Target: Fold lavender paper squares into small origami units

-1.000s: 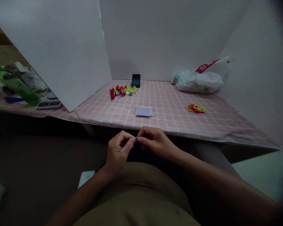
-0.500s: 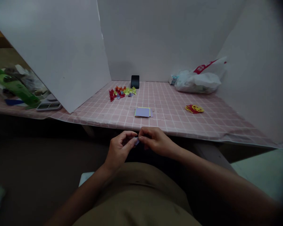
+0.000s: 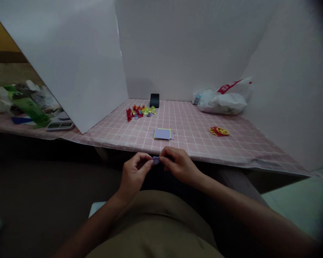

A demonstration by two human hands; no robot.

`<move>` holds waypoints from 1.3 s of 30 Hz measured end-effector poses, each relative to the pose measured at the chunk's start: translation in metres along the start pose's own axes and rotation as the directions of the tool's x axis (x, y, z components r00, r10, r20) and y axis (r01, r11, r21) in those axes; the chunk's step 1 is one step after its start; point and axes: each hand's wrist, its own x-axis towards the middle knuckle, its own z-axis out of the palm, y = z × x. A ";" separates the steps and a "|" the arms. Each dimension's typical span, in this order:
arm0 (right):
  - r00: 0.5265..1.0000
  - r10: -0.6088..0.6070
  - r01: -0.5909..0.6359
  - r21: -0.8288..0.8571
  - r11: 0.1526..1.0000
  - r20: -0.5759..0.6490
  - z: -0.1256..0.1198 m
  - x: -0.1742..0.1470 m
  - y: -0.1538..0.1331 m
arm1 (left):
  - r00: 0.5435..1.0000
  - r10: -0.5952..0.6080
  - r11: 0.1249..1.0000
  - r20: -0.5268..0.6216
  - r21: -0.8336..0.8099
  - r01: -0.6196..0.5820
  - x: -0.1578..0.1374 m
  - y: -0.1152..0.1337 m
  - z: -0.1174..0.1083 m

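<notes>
Fingers (image 3: 146,166) of left hand (image 3: 131,173) and right hand (image 3: 181,164) pinch a small purple paper (image 3: 156,160) — it lies between their tips.

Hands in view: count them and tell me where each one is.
2. The left hand pinches one side of a small purple paper, the right hand its other side, both near the front edge of the pink checked tablecloth.

Left hand (image 3: 134,172), right hand (image 3: 180,164) in facing pinches
</notes>
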 end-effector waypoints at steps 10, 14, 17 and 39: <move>0.992 -0.124 0.124 -0.104 0.987 0.006 0.000 -0.003 -0.004 | 0.998 0.045 0.999 -0.039 -0.017 -0.046 0.000 0.006 0.003; 0.991 -0.131 0.132 -0.114 0.985 0.021 0.001 -0.003 -0.004 | 0.999 0.001 0.998 -0.032 -0.069 -0.003 -0.003 0.003 0.005; 0.993 -0.116 0.119 -0.112 0.987 0.031 0.001 -0.003 -0.003 | 0.999 -0.021 0.992 -0.034 -0.124 0.017 -0.003 -0.001 0.006; 0.950 0.194 -0.277 0.376 0.885 0.244 0.008 0.002 0.004 | 0.974 -0.209 0.971 0.082 -0.104 0.217 -0.004 0.002 0.000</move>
